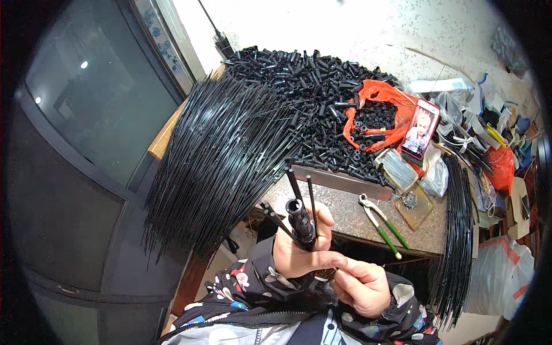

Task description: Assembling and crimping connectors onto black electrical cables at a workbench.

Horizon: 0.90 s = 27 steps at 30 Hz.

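Nearest to us were our patterned dark sleeves (244,284), and past the cuffs our two hands met over our lap. Our right hand (363,286) had its thumb and forefinger drawn together, touching or just beside the left thumb; we could not tell whether those fingers gripped anything. Our left hand (299,253) had its fingers curled around a black ribbed tube (302,224), its open end tipped up, in front of the desk edge. Several thin black rods (311,198) stood up around the tube, splayed apart.

Beyond, on the speckled desk (345,208), we had green-handled pliers (386,240), their grips reaching over the near edge. To the right of the desk hung a bundle of long black rods (455,241), near a white plastic bag (500,276).

Farther back, a heap of small metal bits (409,200) sat on a yellowish plate (422,215), just beside a tray of thin pale pieces (398,168). A flat metal strip (339,181) edged a great mound of short black tubes (310,106). On our left spread a thick pile of long rods (221,155). A lit phone (421,129) leaned beside an open red bag (397,92) of small black parts (376,115).
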Each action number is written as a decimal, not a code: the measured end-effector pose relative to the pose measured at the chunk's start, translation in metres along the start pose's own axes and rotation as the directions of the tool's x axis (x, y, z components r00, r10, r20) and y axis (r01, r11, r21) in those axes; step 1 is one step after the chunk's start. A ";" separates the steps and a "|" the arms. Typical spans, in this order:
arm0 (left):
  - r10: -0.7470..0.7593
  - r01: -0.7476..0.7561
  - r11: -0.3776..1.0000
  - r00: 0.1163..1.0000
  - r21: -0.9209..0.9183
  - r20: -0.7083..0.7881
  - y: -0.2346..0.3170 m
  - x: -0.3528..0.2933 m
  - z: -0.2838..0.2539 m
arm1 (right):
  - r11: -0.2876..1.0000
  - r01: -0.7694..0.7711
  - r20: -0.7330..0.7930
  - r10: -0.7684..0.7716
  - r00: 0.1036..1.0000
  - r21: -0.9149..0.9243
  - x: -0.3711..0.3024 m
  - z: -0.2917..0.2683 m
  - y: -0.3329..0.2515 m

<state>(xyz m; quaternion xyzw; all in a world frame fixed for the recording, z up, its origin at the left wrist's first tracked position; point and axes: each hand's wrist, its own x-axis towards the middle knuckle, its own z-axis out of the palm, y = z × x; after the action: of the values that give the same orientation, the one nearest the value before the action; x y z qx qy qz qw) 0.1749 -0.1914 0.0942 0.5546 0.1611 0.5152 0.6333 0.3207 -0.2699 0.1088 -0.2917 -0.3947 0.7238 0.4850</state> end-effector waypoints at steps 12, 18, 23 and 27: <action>-0.036 0.037 0.999 0.994 0.004 -0.107 0.008 0.004 0.012 | 0.996 -0.069 -0.030 0.068 0.997 -0.061 0.003 -0.008 -0.016; 0.074 -0.086 0.992 0.989 -0.090 -0.128 -0.002 0.002 -0.024 | 0.889 0.234 -0.674 -0.453 0.583 -0.394 0.023 -0.114 -0.028; -0.072 0.077 0.991 0.996 -0.110 0.048 -0.021 0.013 -0.011 | 0.306 -0.319 -0.396 -0.877 0.271 -0.897 0.035 -0.301 -0.033; -0.183 0.193 0.980 0.968 -0.043 0.174 -0.025 0.018 -0.010 | 0.236 -0.428 -0.335 -0.926 0.172 -0.872 0.079 -0.342 -0.062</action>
<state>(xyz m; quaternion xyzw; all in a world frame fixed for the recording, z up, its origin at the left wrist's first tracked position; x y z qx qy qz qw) 0.1859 -0.1675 0.0754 0.5597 0.1432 0.4082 0.7068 0.5973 -0.0845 -0.0189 -0.7606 -0.3958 -0.1444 0.4940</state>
